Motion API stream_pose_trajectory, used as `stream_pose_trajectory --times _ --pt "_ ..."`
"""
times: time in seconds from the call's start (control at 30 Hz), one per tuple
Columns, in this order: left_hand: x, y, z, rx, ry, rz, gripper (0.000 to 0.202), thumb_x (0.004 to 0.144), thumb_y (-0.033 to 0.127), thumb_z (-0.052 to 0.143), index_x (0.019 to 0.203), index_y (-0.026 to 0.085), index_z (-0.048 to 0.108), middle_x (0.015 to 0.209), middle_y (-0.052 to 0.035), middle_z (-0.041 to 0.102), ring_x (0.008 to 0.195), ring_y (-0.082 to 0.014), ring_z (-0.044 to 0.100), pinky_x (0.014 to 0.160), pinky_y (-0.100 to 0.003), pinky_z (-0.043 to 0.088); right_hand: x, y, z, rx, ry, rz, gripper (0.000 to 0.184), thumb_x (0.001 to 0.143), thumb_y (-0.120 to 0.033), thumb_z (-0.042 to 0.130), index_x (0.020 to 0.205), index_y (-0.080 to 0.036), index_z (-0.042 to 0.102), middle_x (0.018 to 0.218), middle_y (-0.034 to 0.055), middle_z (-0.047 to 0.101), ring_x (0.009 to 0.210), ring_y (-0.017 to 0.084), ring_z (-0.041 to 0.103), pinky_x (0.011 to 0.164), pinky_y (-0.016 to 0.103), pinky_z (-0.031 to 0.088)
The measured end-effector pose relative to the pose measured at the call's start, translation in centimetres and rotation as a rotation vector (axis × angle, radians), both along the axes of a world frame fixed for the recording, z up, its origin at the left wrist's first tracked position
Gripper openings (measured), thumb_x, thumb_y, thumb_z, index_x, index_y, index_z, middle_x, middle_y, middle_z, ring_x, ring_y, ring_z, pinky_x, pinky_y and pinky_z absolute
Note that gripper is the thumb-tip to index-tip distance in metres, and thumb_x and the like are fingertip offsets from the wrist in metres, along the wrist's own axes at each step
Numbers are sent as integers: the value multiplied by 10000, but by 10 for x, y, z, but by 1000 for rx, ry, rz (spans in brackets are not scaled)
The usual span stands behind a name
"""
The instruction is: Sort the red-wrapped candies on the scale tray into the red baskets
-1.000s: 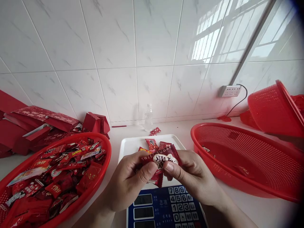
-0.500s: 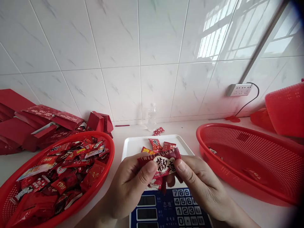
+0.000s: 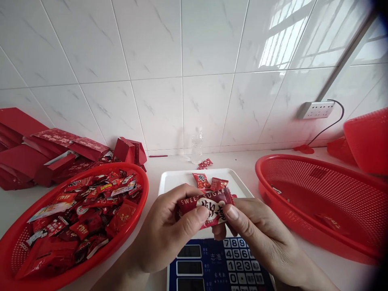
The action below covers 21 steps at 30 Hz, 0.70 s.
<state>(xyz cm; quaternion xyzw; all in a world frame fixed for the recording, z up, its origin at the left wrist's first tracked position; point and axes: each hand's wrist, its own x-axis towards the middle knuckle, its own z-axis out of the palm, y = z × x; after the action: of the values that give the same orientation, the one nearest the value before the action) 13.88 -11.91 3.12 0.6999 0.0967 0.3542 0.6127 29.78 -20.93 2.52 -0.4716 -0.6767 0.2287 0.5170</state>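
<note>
My left hand [image 3: 163, 230] and my right hand [image 3: 257, 232] both pinch a red candy packet [image 3: 209, 204] marked "SWEET SUGAR", held flat above a weighing scale. Each thumb presses on the packet's front, fingers behind it. Under my hands the scale's white tray [image 3: 178, 180] carries a few red wrapped candies [image 3: 209, 182]. Its blue keypad panel [image 3: 218, 266] lies at the bottom edge.
A red oval basket [image 3: 18, 258] full of several red candy packets sits at the left. A larger red basket [image 3: 321, 178] at the right holds a few packets. Red gift boxes [image 3: 54, 151] pile against the tiled wall. A clear bottle [image 3: 197, 145], a wall socket [image 3: 315, 110] and a tilted red basket [image 3: 368, 139] stand behind.
Both hands keep hold of the packet, which has tilted flatter and dropped slightly. The view has shifted, so everything sits a bit further right in frame.
</note>
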Motion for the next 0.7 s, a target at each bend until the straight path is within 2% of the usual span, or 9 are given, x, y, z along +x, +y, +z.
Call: stream_pose_trajectory --times 0.1,0.2,0.3,0.33,0.47,0.53,0.63,0.7 --pt "-1 2 -3 69 4 31 86 914 288 652 982 258 695 829 22 676 731 -108 617 678 -190 521 0 0 1 62 -75 -47 415 1026 -412 432 731 -185 617 636 10 623 575 118 579 521 216 457" --pt "-3 5 -8 225 7 129 145 913 225 657 1033 303 680 969 31 674 866 -104 630 736 -167 510 1 3 0 197 -182 -170 298 989 -332 531 743 -187 615 614 -5 582 538 110 535 473 210 431" --pt "-4 6 -12 358 -35 230 266 912 164 651 1090 361 668 1102 42 643 1032 -108 602 846 -167 503 2 7 -2 359 -248 -222 114 951 -213 592 890 -192 686 757 29 675 644 129 631 554 208 513" --pt "-4 5 -13 385 -56 242 294 913 149 644 1104 372 662 1131 43 633 1079 -114 589 886 -177 499 2 8 -3 406 -255 -225 103 943 -186 601 964 -193 701 822 45 701 700 141 666 594 212 542" --pt "-4 2 -16 402 -95 285 377 889 120 660 1147 395 642 1215 34 611 1181 -149 550 954 -224 491 3 7 -6 527 -296 -264 271 923 -131 618 1172 -204 697 918 72 729 782 163 712 648 235 592" --pt "-4 1 -15 389 -99 315 410 864 126 691 1170 394 638 1245 20 611 1202 -175 543 963 -248 491 4 4 -8 567 -355 -288 399 918 -102 605 1288 -246 647 952 72 733 798 176 717 648 260 602" --pt "-3 2 -12 335 -99 336 407 845 144 719 1176 368 641 1206 9 638 1126 -171 593 929 -241 505 7 -1 -15 632 -421 -320 621 892 -51 611 1437 -325 499 1022 65 737 815 197 717 652 300 609" --pt "-3 4 -10 231 -87 295 364 848 161 723 1154 341 642 1127 14 672 1010 -144 643 863 -212 524 8 -3 -22 656 -419 -314 680 891 -61 619 1471 -361 430 1076 67 733 857 222 718 682 337 618"
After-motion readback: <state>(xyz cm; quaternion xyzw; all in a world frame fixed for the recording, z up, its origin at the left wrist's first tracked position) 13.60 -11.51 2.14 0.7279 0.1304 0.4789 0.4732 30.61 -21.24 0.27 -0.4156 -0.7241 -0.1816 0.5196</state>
